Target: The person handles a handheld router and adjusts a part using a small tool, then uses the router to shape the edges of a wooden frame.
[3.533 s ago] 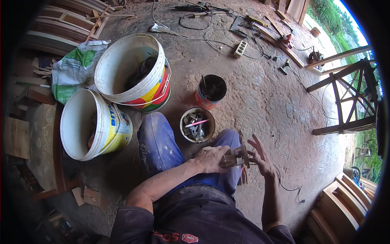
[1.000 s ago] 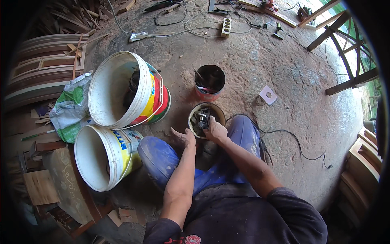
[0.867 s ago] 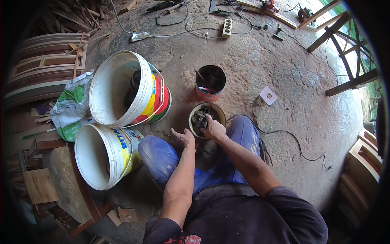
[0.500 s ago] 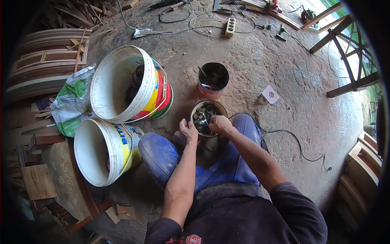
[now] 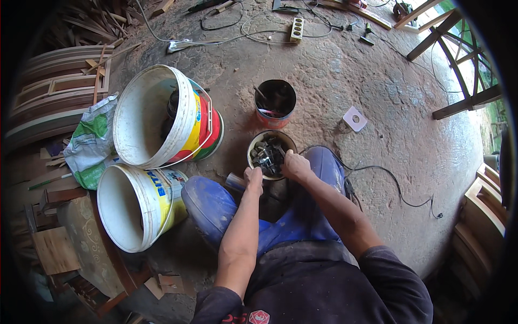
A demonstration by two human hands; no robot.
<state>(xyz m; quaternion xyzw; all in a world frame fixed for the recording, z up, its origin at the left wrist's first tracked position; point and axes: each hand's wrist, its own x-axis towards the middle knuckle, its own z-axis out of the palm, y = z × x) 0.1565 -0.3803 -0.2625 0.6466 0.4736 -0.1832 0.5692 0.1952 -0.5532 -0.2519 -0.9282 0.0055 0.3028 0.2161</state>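
Between my knees stands a round, light-rimmed container [image 5: 251,144], filled with small metal pieces [image 5: 265,160], some dark and some shiny. At its near left rim my left hand [image 5: 254,180] is closed, fingers curled against the edge. Across from it, my right hand [image 5: 295,165] is closed at the right rim, its fingertips partly hidden. A shiny silvery cylinder [image 5: 234,181] lies beside my left hand, near my knee. Just beyond the container is a red can [image 5: 275,120] with a dark inside and a stick-like handle poking out.
Two large white buckets, one tilted [image 5: 152,116] and one nearer [image 5: 120,208], lie at my left beside a green-and-white sack [image 5: 91,135]. A pale square plate [image 5: 354,119] and a black cable [image 5: 396,186] are at right. A power strip [image 5: 296,30] lies at the far side.
My right hand has drawn back from over the metal pieces to the right rim. My left hand has moved in against the near rim. The view has shifted slightly.
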